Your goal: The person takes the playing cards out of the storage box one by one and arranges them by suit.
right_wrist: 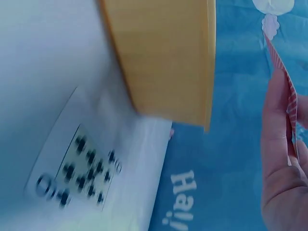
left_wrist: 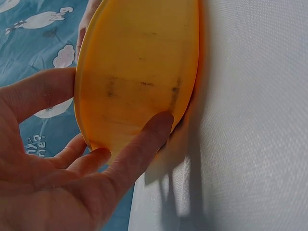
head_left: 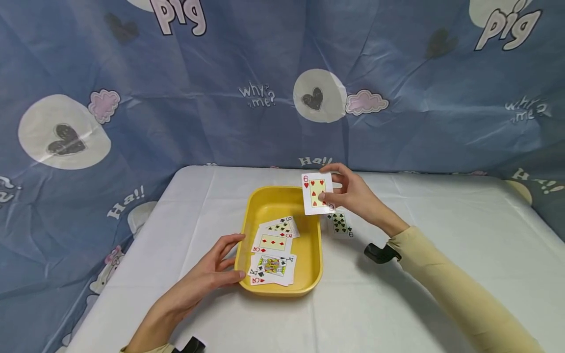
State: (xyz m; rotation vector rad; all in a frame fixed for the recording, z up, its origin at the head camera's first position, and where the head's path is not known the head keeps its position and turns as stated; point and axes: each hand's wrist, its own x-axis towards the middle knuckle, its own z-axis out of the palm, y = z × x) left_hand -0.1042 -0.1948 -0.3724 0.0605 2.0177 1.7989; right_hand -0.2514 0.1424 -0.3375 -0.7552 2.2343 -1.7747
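We see the yellow tray (head_left: 309,255) standing on the white-covered tabletop (head_left: 375,318), and we place everything else by it. Our left hand (head_left: 205,274) is at the tray's left side, its grip spread, with the thumb pressing the outer wall and fingertips touching up by the rim; in the left wrist view, dark smudges mark that wall. Our right hand (head_left: 353,191) is raised by the tray's far right corner, its grip pinching a hearts card (head_left: 311,193) between the thumb in front and the fingers behind. That card is higher than the tray's rim, and in the head view it overlaps the corner. We see its red-patterned back almost edge-on in the right wrist view. Face up just right of the tray, below the raised card, lies a clubs card (head_left: 340,223). Inside the tray, towards its left wall, we find a king of spades (head_left: 271,265) at the near end, over a red-marked card (head_left: 268,281); then a diamonds card (head_left: 272,242), which partly covers a black-suited card (head_left: 282,227) farther up. Beyond the tray hangs a blue cloth (head_left: 247,127) printed with hearts, pink clouds and lettering.
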